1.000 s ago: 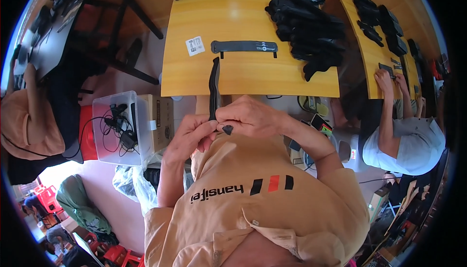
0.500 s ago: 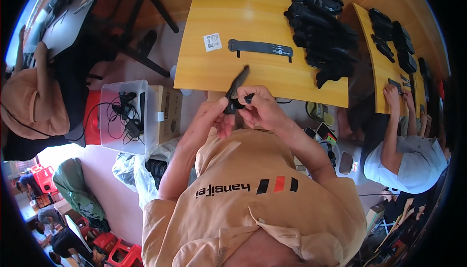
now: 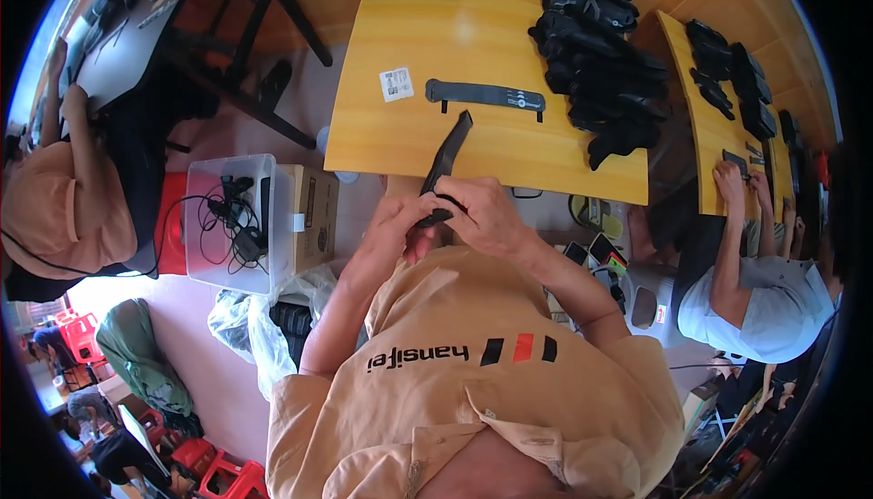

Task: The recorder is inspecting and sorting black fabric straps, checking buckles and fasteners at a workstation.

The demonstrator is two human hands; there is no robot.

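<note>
The black strap (image 3: 443, 170) is held at its near end by both hands, just at the near edge of the yellow table (image 3: 382, 135), and it points up and away. The left hand (image 3: 396, 226) and the right hand (image 3: 480, 215) pinch it together. Farther on the table lies another flat black strap (image 3: 485, 95), beside a small white label (image 3: 396, 84). At the right sits a pile of black pieces (image 3: 600, 54).

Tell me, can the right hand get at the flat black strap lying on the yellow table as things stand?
Probably not at once: the right hand is pinching the black strip together with the left hand. Otherwise the flat strap lies uncovered just ahead.
</note>
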